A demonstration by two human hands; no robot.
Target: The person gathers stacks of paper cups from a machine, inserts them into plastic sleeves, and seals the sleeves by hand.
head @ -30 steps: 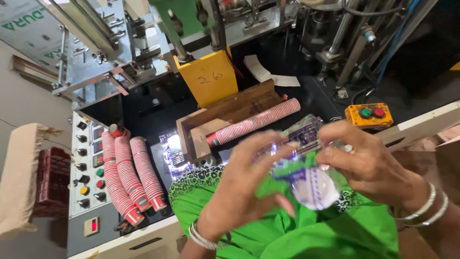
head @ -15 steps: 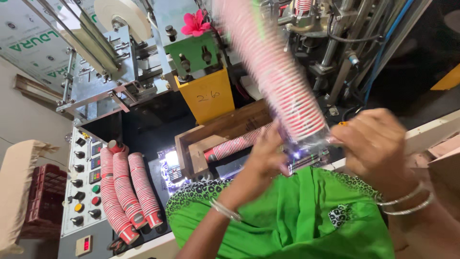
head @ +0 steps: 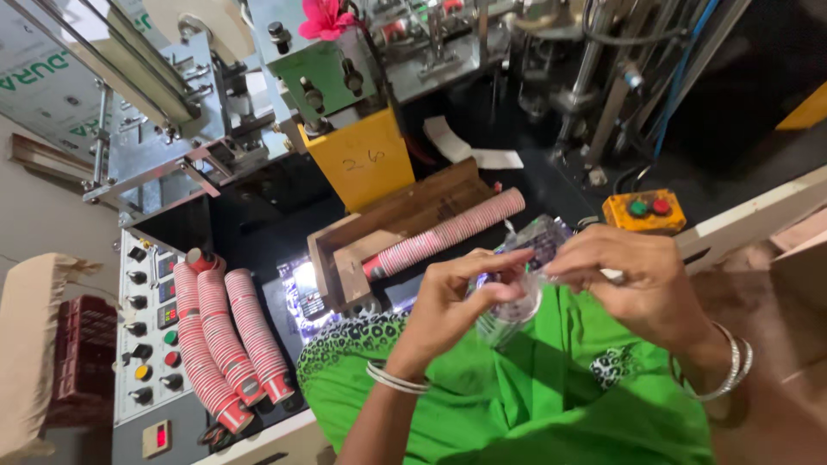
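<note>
At the centre of the frame, just right of middle, you hold a clear plastic bag (head: 517, 301) between both hands, over the green cloth (head: 534, 396) on your lap. Your left hand (head: 452, 297) pinches its near edge, fingers curled and closed on the film. Your right hand (head: 633, 280) grips the top edge from the other side, fingers bent down tight on it. Just above the bag, a long stack of red-and-white paper cups (head: 448, 234) lies in a wooden trough (head: 392, 228). At lower left, three more cup stacks (head: 226, 344) lean beside the button panel (head: 151, 331). An orange button box (head: 644, 211) sits at right.
</note>
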